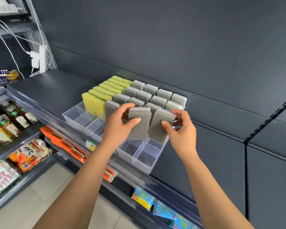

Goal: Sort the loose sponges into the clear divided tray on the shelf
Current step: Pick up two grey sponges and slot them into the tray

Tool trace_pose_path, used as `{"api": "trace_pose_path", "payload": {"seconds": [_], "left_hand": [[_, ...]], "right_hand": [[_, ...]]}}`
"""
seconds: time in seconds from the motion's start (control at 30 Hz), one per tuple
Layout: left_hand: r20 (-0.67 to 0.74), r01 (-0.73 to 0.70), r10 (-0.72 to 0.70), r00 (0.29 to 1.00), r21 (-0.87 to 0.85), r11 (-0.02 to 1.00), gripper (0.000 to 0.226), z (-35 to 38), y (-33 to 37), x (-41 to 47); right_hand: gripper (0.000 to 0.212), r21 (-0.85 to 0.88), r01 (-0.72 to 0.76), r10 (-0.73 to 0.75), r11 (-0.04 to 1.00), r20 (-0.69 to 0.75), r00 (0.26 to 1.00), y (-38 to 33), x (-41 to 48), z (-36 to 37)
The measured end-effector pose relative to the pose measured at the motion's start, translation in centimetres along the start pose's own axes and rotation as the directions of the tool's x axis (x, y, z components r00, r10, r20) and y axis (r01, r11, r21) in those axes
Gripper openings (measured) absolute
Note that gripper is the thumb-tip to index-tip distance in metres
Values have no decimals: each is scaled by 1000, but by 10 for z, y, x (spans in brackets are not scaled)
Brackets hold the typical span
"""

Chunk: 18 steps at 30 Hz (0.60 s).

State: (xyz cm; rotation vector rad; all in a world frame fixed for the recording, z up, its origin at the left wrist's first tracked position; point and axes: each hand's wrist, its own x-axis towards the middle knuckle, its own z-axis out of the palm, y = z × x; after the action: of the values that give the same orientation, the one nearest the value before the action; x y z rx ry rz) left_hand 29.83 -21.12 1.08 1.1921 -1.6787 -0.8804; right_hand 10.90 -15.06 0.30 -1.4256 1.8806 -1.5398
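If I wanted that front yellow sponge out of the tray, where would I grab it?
Probably by its top end, coming from above: the front yellow sponge stands upright, proud of the clear tray, with neighbours packed behind it.

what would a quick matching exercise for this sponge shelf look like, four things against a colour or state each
Things:
1. left hand
2. left-column sponges
3. front tray compartments
4. flat packets

States:
a. empty
b. orange
c. grips a grey sponge
d. yellow-green

Pairs: 1-c, 2-d, 3-a, 4-b
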Motion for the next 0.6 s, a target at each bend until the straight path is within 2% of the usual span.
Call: {"api": "trace_pose_path", "payload": {"seconds": [0.13,0.3,0.47,0.6], "left_hand": [[57,-49,47,997,32,998,40,1,-7,7],[130,-91,82,988,66,994,41,-4,-9,14],[193,-186,163,967,108,977,42,-8,-9,20],[226,-285,254,940,118,951,45,-9,-10,24]], "right_hand": [[36,-66,-11,9,998,-32,999,4,-4,7],[37,-244,-13,-2,970,-60,998,7,-16,14],[34,-386,-20,9,922,-30,999,12,-30,25],[32,-432,-37,19,901,-46,999,13,-33,30]]}}
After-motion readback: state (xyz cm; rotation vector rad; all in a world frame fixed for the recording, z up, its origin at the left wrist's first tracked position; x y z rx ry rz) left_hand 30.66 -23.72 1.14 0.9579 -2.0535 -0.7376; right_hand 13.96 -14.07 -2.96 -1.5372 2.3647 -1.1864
